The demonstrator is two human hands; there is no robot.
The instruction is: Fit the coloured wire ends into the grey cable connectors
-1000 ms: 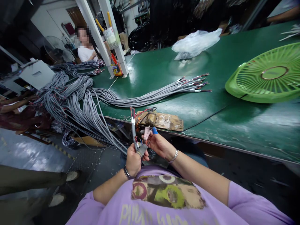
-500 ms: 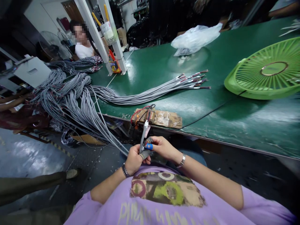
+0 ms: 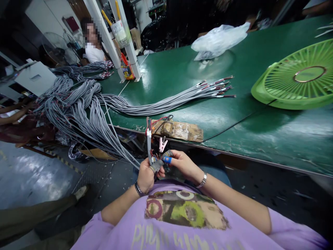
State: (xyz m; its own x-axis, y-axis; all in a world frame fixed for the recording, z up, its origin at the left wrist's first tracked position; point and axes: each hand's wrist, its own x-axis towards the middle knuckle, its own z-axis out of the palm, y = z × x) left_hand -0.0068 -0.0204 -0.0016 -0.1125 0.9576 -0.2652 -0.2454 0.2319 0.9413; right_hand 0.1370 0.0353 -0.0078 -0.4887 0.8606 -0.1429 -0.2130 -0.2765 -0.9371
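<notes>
My left hand (image 3: 146, 176) is closed around a few grey cables (image 3: 149, 148), whose stripped ends with thin coloured wires point up toward the table edge. Worn grey tape or finger covers wrap its thumb. My right hand (image 3: 185, 166), with blue tape on one digit and a grey cover on another, pinches at thin coloured wires (image 3: 156, 157) just beside the left fingertips. The exact wires between its fingers are too small to make out. Just beyond the hands, a pink clothespin (image 3: 162, 144) hangs by the table edge, below a wooden block (image 3: 182, 130) with red and black leads.
A long bundle of grey cables (image 3: 156, 108) lies across the green table (image 3: 275, 139), joining a large heap (image 3: 75, 104) at left. A green fan (image 3: 299, 76) stands right, its black cord crossing the table. Behind are a plastic bag (image 3: 220, 41), a white post (image 3: 132, 62) and another person (image 3: 93, 52).
The held cables have tilted left, away from the wooden block, and their coloured wire ends now show. The pink clothespin has come into clearer view. Both hands stay close together.
</notes>
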